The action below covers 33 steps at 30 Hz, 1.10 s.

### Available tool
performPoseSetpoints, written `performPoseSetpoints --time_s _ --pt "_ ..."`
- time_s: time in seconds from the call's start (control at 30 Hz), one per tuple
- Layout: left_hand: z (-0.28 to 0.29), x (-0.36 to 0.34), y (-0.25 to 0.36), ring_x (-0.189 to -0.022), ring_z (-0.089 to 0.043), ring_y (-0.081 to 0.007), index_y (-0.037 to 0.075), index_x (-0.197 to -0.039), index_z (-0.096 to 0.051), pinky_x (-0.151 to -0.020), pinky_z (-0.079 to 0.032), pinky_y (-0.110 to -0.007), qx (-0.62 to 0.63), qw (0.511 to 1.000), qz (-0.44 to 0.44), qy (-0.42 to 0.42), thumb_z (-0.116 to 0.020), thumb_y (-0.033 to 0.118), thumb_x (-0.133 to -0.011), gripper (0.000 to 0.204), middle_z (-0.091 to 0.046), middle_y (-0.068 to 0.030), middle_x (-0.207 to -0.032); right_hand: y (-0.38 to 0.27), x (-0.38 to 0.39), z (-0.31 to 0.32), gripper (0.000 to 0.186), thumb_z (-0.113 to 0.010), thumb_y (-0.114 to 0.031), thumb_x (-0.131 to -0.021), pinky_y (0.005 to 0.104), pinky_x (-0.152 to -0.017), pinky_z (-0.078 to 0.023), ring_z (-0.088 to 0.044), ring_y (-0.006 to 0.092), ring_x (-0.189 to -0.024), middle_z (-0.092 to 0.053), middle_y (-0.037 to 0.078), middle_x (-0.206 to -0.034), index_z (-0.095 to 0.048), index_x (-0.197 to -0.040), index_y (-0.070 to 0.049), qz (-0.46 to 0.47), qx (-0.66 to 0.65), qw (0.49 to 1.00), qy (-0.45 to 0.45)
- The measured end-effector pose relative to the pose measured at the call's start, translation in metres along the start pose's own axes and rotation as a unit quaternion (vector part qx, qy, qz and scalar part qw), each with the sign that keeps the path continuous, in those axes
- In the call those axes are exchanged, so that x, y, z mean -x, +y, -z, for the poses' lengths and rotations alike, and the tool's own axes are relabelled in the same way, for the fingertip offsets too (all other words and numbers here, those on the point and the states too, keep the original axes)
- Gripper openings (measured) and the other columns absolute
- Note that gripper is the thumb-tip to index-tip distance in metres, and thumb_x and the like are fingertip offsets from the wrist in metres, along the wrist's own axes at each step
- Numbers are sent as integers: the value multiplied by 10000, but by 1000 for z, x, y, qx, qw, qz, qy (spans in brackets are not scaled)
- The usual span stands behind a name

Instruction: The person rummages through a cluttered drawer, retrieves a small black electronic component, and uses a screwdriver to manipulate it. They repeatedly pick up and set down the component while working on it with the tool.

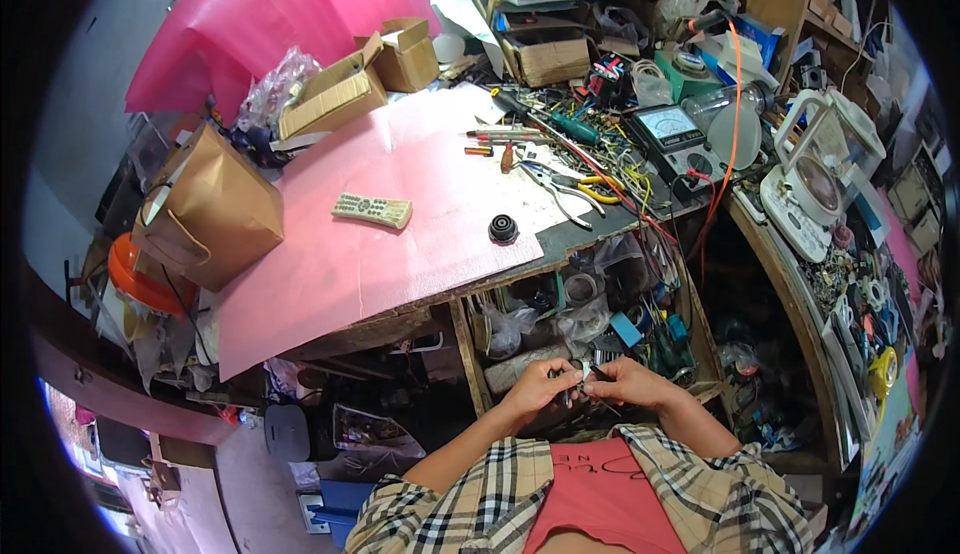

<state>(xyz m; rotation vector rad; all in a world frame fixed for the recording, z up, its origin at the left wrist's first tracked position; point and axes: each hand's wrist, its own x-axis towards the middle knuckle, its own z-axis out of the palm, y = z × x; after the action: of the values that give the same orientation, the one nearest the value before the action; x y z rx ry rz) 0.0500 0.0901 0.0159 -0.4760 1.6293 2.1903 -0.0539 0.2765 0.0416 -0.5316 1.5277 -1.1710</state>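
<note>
Close to my body, over the near end of an open drawer [469,354], my left hand [540,390] and my right hand [636,386] meet. The fingers of both are closed in a pinch around a small whitish and dark piece [586,374], too small and too covered to name. On the pink sheet [330,274] beyond lie a pale remote control [372,211] and a black round ribbed part [502,229]. Pliers [560,192] with light handles rest farther right, beside a small orange-handled screwdriver [507,159].
An analog multimeter [668,132] with a red lead stands at the back right among loose wires. An orange cable [737,104] hangs down there. Left are a brown paper bag [215,209] and an open cardboard box [335,94]. A magnifier lamp [815,189] sits on the right bench.
</note>
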Motion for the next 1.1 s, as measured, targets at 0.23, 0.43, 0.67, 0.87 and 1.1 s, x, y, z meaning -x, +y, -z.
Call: performPoseSetpoints --time_s 0.23,0.43,0.67,0.87,1.1 --pt "2 1 4 -612 -593 -113 72 -880 -605 -486 -413 -235 21 999 25 -38 -634 271 -924 206 -640 -54 -736 16 -4 5 333 -546 -348 -969 231 -534 -392 -490 57 -617 -584 -26 -729 -662 -896 -44 -8 26 1000 -6" --pt "12 -2 -2 -569 -579 -118 72 -831 -574 -409 -383 -222 212 976 -19 -44 -640 240 -923 203 -615 -59 -703 42 -13 3 346 -503 -341 -982 331 -672 -465 -577 177 -705 -618 66 -742 -631 -946 -21 11 183 981 -64" --pt "14 -6 -4 -584 -594 -146 64 -879 -567 -426 -407 -246 260 965 -27 -24 -633 218 -922 174 -617 -65 -729 28 -6 3 288 -649 -282 -877 390 -734 -473 -621 272 -787 -665 173 -863 -637 -1022 -35 69 269 959 -49" --pt "20 -9 -8 -602 -601 -152 63 -922 -590 -435 -422 -267 262 964 -37 16 -625 240 -917 180 -630 -61 -767 29 -11 5 352 -444 -281 -997 270 -684 -461 -568 112 -735 -633 32 -815 -695 -983 -34 107 -45 984 132" --pt "13 -10 -6 -596 -614 -135 42 -948 -624 -417 -413 -246 267 962 -4 57 -661 211 -902 179 -674 -101 -830 12 -4 6 414 -403 -330 -1025 209 -625 -404 -533 84 -709 -595 12 -873 -695 -1098 -46 61 -162 971 167"
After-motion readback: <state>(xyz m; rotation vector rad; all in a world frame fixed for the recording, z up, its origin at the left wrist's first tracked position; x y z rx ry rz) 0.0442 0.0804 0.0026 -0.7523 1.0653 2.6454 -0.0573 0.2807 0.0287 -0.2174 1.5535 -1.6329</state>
